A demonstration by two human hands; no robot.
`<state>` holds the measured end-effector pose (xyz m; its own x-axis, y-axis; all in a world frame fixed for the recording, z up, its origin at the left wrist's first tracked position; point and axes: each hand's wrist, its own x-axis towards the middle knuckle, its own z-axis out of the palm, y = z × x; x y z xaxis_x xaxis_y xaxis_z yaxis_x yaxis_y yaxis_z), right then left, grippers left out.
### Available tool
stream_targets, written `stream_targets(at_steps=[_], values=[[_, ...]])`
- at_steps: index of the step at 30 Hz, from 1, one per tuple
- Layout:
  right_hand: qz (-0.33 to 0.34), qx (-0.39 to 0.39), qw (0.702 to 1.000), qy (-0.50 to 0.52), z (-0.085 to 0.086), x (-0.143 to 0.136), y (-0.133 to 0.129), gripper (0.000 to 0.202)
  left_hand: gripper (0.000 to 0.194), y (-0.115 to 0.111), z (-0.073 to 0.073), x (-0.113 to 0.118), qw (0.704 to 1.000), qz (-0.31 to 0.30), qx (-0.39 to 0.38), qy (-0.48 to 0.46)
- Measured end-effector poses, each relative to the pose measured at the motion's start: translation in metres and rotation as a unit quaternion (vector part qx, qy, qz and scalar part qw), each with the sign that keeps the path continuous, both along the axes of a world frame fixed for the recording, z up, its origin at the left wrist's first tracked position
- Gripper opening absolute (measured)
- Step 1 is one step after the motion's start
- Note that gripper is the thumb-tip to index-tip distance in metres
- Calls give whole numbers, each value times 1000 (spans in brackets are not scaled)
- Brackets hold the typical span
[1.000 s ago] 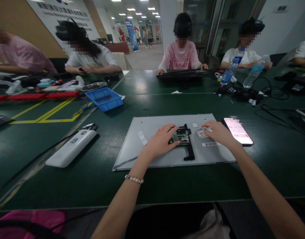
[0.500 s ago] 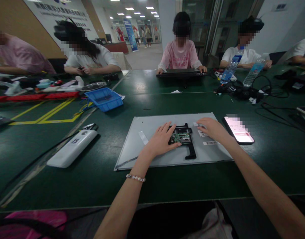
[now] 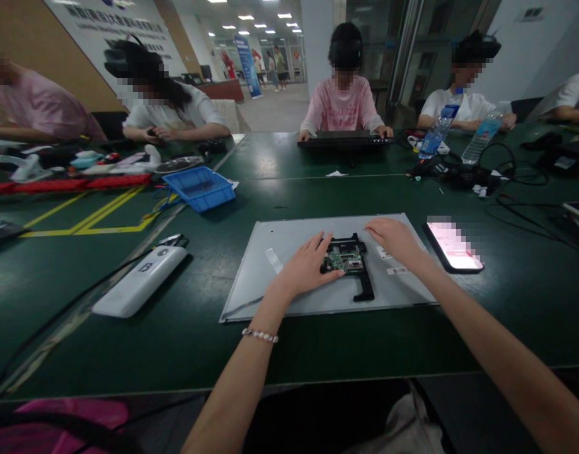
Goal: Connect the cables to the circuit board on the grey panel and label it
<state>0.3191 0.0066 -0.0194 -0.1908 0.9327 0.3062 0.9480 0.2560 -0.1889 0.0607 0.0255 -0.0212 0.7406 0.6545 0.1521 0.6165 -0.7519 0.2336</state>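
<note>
A flat grey-white panel (image 3: 312, 302) lies on the green table in front of me, with small labels and a strip of clear tape (image 3: 273, 261) on it. On its middle sits a black frame (image 3: 366, 289) around a green circuit board (image 3: 344, 260). My left hand (image 3: 305, 265) lies over the left side of that frame, fingers stretched out and thumb along the near edge. To the right of the frame, my right hand (image 3: 394, 238) is just above the panel. Its fingertips are pinched together, and whatever is between them is hidden.
A phone (image 3: 453, 246) lies right of the panel, a white power bank (image 3: 140, 280) with a cable to the left. Beyond are a blue tray (image 3: 199, 189), bottles (image 3: 441, 129), tangled black cables (image 3: 459, 173), and several people seated around the table.
My right hand has moved slightly left and away from me. The small white piece seen at its fingertips earlier no longer shows. My left hand stays on the frame.
</note>
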Motion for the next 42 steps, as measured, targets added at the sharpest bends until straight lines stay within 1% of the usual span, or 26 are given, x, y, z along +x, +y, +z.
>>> stream_targets(at_steps=[4,8,11,15,20,23,25,27,31,34,36,39,42], values=[[22,6,1000,-22,8,-28,12,28,87,1,-1,0,1000,0,2,2],[43,-31,996,-67,4,-47,18,26,87,1,-2,0,1000,0,2,8],[39,-44,995,-76,-2,-50,18,26,88,2,-2,0,1000,3,2,17],[35,-43,997,-56,-6,-48,17,26,87,2,-2,1,1000,5,5,21],[38,-47,998,-22,-6,-48,16,25,87,2,-2,0,1000,1,8,19],[40,-39,998,1,-4,-47,15,26,87,2,-3,0,1000,-2,8,22],[42,-33,998,16,0,-42,13,27,87,3,-3,0,1000,-2,10,23],[39,-35,998,28,4,-30,10,28,88,2,-2,0,1000,0,8,23],[23,-77,995,51,7,5,1,31,87,1,0,0,1000,2,-3,22],[0,-108,992,71,3,32,-10,33,86,0,2,0,1000,2,-11,22],[-18,-126,988,86,-3,44,-16,33,86,0,3,0,999,4,-16,28],[-19,-149,982,118,-11,53,-22,33,86,-1,4,1,999,6,-19,39],[-28,-160,977,140,-14,53,-24,28,86,0,5,1,999,6,-23,43]])
